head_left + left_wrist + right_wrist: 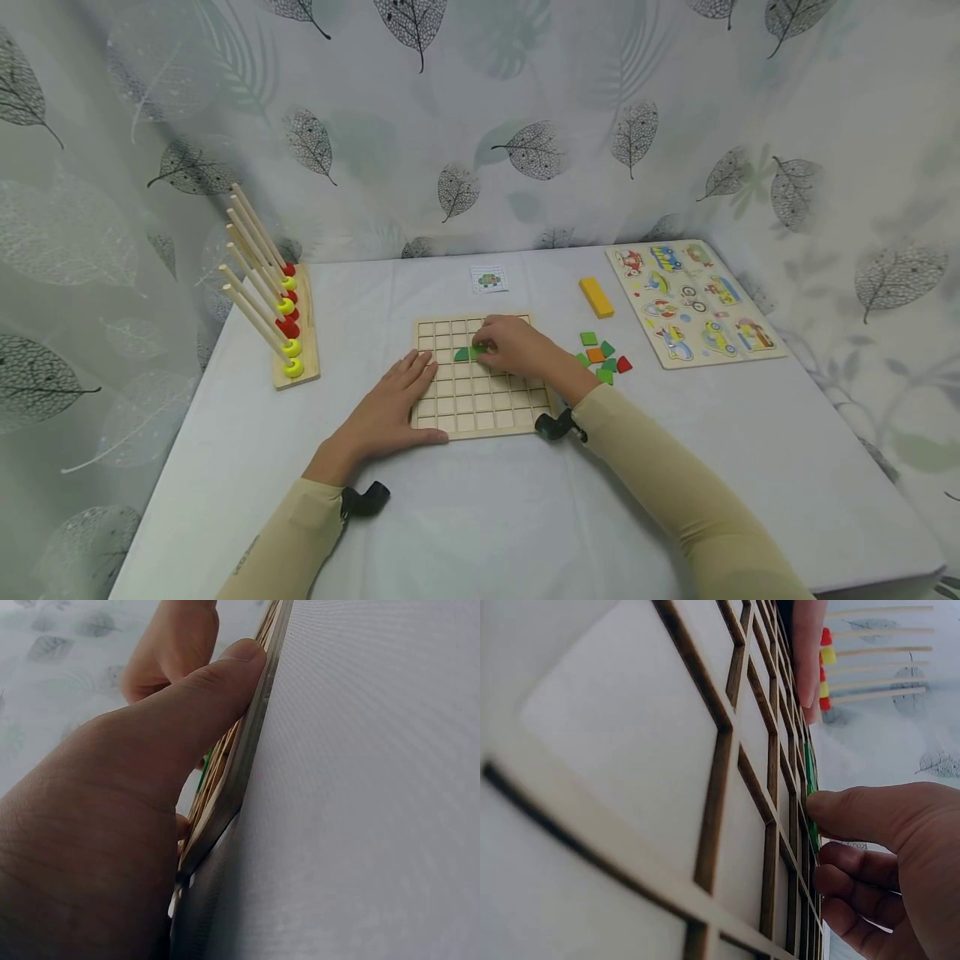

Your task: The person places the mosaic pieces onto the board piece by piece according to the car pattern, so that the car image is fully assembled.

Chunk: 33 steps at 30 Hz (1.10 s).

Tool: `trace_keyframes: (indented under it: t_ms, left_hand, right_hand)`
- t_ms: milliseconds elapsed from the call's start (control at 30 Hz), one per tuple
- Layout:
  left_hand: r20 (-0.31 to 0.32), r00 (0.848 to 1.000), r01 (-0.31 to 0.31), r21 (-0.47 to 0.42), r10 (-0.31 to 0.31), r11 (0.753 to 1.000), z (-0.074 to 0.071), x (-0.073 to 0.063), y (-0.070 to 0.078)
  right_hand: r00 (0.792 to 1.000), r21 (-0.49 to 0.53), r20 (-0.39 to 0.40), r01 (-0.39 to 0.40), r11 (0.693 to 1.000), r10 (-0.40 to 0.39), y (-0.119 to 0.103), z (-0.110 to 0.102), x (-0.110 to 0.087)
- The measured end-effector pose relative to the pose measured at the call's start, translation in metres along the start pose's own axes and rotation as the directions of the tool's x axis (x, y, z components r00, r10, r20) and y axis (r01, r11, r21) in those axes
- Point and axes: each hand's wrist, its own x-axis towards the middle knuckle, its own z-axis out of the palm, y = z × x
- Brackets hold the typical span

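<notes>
A square wooden grid board (465,404) lies flat on the table. My left hand (390,406) rests along its left side, fingers spread, with the thumb on the front edge; in the left wrist view that thumb (225,671) lies on the board's rim. Over the board's upper middle, my right hand (517,346) has its fingers curled and holds a bright green tile (476,352) at a cell. A darker green tile (461,355) sits in the cell to its left. The right wrist view shows the right thumb (855,810) against the green tile; the fingertips' exact grip is partly hidden.
Several loose green, orange and red tiles (605,377) lie right of the board. Behind it is a small picture card (490,287). An orange-yellow block (596,297) and a picture puzzle board (686,354) stand to the right, a pegged ring stacker (307,333) to the left.
</notes>
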Motion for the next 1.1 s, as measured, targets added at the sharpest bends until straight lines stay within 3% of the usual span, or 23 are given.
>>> trace_keyframes:
  t_ms: [433,667,1100]
  left_hand:
    - [-0.015,1.0,-0.015,-0.015,0.014,1.0,-0.004,-0.001,0.003]
    - [-0.008,1.0,-0.012,-0.017,0.012,1.0,-0.002,-0.001,0.002]
    - [0.001,1.0,-0.011,-0.012,0.011,1.0,0.001,0.002,-0.001]
  right_hand:
    - [1.0,0.034,0.001,0.002,0.999,-0.002,-0.004,-0.003,0.002]
    - [0.999,0.044,-0.021,-0.023,0.999,0.024,0.006,-0.003,-0.004]
    - [0.993,0.076,-0.069,-0.094,0.993,0.099,0.018,-0.046,-0.039]
